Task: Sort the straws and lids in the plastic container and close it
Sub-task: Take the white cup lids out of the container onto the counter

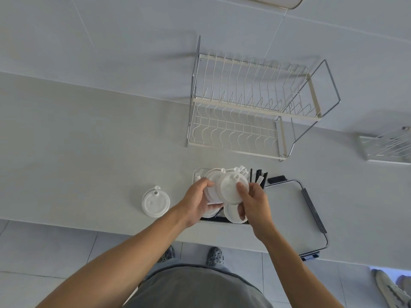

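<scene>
A clear plastic container [195,174] sits at the counter's front edge, mostly hidden under my hands. My left hand [196,202] grips a stack of white cup lids [213,180] over it. My right hand [253,202] holds another white lid [231,187], thumb on top, pressed against that stack. More white lids [231,215] lie inside the container. Black straws [258,175] stick out at its far right corner. One white lid [155,202] lies alone on the counter to the left. The container's lid [289,210], flat with dark clips, rests to the right.
A two-tier wire dish rack [251,107] stands on the counter behind the container. A second metal rack [387,147] is at the far right. The counter edge runs just under the container. Another person's shoe [389,290] shows on the floor at lower right.
</scene>
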